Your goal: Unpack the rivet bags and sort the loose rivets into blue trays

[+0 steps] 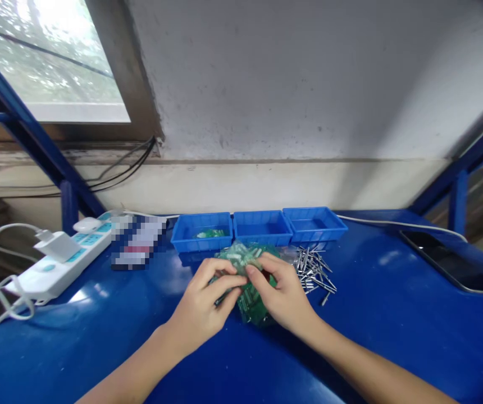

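A clear plastic bag of small green translucent pieces (250, 300) rests on the blue table in front of me. My left hand (208, 294) is closed on the left side of its upper part, thumb and fingers curled in. From the right, my right hand (281, 289) pinches the bag near the same spot, its fingertips almost meeting those of my left. My fingers hide part of the bag. Beside my right hand lies a loose pile of thin metal pins (314, 269). Behind the bag stands a blue bin (201, 244) with some green pieces inside.
Two more blue bins, a middle one (262, 238) and a right one (315, 233), stand in the same row. At left lie a white power strip (56, 275) with cords and a blurred-out flat object (138, 244). A black phone (452, 261) lies at right.
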Available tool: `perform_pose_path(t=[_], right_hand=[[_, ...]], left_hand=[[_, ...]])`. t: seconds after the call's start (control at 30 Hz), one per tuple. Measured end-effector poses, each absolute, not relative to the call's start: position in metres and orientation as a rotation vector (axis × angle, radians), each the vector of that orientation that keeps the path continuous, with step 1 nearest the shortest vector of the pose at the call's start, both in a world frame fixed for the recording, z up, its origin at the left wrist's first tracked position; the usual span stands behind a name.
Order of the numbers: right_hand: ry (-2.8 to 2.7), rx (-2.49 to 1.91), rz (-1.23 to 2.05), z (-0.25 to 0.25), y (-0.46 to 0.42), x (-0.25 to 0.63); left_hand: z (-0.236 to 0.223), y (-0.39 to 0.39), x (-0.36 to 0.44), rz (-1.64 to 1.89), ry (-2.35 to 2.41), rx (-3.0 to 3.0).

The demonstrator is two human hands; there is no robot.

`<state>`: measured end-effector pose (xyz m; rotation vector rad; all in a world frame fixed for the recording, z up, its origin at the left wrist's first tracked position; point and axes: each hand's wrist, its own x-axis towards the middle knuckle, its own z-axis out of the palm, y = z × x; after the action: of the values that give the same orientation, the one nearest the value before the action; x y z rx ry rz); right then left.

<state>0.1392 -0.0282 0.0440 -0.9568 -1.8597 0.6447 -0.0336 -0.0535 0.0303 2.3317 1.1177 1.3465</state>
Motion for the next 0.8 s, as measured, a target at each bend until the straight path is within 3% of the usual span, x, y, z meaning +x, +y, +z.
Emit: perform_pose_path(t=[0.27,0.47,0.57,0.8], right_hand=[[-2.081,-0.644,0.155,0.025,-0.027,0.143],[-1.986,-0.833,0.124,0.043,-0.012,0.159],[-2.038,-1.173,0.112,0.05,0.0,0.172],[-2.371,-1.426,0.133,0.038,0.01,0.189]], left_hand=[[0.041,-0.046,-0.038,1.094,1.155,1.323],[0.072,-0.003,-0.071,1.529,1.883,1.841],[0.068,0.01,-0.08,1.413,2.096,2.317],[0.02,-0.024,-0.037,1.063,1.489,2.537]])
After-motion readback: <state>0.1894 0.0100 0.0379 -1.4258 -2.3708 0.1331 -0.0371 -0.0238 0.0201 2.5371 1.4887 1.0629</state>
